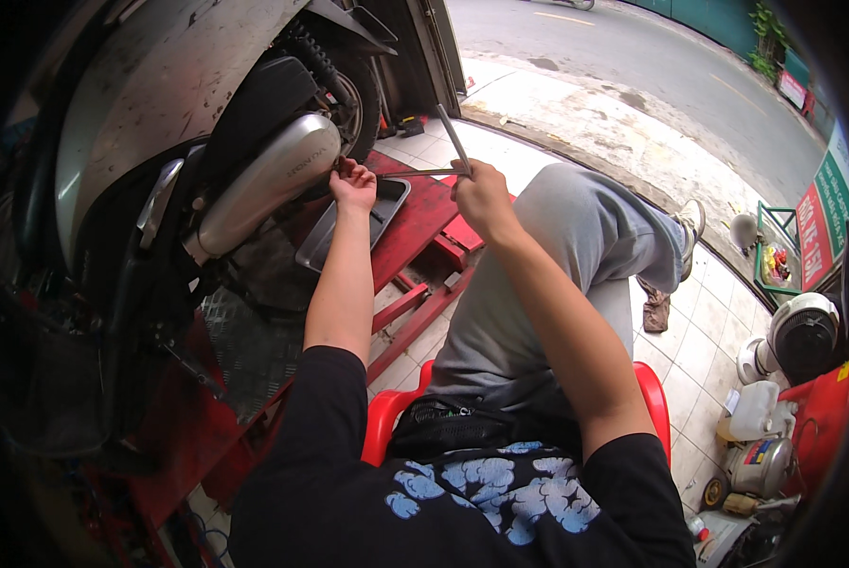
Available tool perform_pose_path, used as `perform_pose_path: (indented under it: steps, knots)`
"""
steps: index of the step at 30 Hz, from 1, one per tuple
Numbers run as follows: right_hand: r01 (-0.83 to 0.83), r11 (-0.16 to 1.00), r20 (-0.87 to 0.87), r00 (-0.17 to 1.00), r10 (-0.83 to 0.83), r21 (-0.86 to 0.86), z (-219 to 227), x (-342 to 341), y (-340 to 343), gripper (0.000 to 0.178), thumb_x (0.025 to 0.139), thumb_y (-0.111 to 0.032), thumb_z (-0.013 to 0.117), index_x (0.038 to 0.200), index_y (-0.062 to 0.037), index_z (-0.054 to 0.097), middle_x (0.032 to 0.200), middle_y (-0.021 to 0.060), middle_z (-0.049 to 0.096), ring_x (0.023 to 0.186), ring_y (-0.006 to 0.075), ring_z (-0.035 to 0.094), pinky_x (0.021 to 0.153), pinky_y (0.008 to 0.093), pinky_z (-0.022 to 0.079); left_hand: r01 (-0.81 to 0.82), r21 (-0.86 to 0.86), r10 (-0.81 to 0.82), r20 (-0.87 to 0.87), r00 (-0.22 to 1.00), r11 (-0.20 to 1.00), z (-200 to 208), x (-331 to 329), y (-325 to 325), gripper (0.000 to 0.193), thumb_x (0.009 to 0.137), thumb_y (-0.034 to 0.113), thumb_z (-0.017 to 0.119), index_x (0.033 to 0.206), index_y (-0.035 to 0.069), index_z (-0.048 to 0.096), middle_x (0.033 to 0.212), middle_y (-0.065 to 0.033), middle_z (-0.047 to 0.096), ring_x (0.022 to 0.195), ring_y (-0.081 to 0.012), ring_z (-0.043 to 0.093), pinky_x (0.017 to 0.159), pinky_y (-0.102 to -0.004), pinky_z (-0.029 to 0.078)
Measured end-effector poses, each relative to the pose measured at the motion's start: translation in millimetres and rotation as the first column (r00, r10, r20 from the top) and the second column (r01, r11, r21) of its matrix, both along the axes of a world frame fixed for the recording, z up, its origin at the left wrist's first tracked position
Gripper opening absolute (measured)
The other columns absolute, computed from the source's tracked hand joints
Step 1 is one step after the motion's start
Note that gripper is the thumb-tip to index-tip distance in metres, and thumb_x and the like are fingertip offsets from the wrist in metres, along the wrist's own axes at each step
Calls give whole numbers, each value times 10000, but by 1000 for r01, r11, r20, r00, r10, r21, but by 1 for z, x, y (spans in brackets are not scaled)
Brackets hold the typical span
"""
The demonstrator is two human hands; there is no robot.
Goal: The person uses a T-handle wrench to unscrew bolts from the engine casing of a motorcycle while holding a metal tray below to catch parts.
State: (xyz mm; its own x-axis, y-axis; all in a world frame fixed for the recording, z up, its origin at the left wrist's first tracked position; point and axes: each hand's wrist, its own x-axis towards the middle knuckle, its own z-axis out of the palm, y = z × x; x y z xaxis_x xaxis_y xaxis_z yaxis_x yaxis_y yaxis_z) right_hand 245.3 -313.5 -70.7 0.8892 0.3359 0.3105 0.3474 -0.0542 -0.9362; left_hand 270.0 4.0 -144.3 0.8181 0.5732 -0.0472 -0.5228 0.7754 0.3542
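My right hand [483, 201] is closed around the handle of a T-handle wrench [455, 138], its crossbar slanting up and its shaft running left toward my left hand [353, 186]. That hand's fingers are curled beside the rear end of a silver engine-side cover [277, 180] on a scooter [150, 104]. What the left fingers pinch, and the tip of the wrench, are hidden. Just below the left hand, a grey metal tray [316, 248] rests on a red lift platform [415, 222].
Behind the cover is the scooter's rear wheel [363, 95]. I sit on a red plastic chair [381, 421], one leg crossed over. At right are a white fan [795, 327], jugs [752, 409], a signboard [822, 204] and a green rack [770, 227]. A dark rag [655, 308] lies on the tiles.
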Motion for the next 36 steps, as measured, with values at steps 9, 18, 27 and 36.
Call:
perform_pose_path:
  steps: [9,18,27,36]
  knots:
    - [2,1000,41,999,-2,3,-8,3,8,231,803,-32,407,864,62,609,709,288,606,673,406,620,665,473,471,45,-38,-45,1,999,998,-6,0,18,341,1018,375,378,837,167,578,705,82,554,534,-52,422,462,-214,316]
    - [-2,1000,3,1000,2,-27,-6,3,7,263,811,-34,415,932,51,633,767,275,635,749,383,648,702,441,488,33,441,162,-398,903,897,-22,-42,-13,182,988,283,535,889,137,579,731,61,564,557,-49,464,468,-224,365]
    - [-36,999,-37,999,35,-28,-3,3,5,279,806,-29,439,967,38,655,751,209,661,714,292,651,691,406,491,503,862,858,-216,466,-56,-54,-154,3,219,871,192,675,861,-26,659,763,-113,698,680,-203,671,646,-329,509]
    - [-51,998,-40,998,49,-38,7,-8,4,318,832,-27,444,1063,49,649,709,147,651,654,201,629,619,340,489,614,768,839,-204,505,-183,-38,-182,20,212,792,152,742,967,36,713,900,-168,705,868,-290,684,779,-375,522]
